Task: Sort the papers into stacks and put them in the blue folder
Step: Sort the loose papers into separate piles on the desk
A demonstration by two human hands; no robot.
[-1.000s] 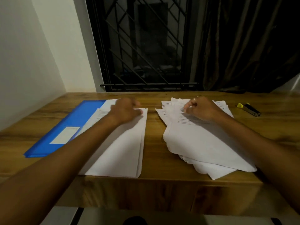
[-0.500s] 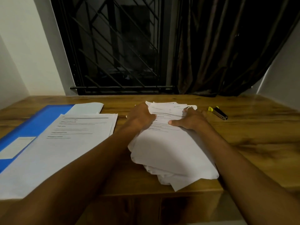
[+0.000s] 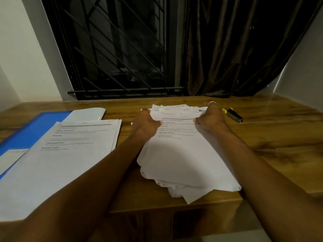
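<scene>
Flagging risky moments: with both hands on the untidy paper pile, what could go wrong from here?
1. The loose pile reaches the table's front edge; lower sheets could slip off as the left hand and right hand lift it.
2. Both hands grip only its far end, so crumpled sheets may crease.
3. The sorted stack covers part of the blue folder, likely hindering filing.
</scene>
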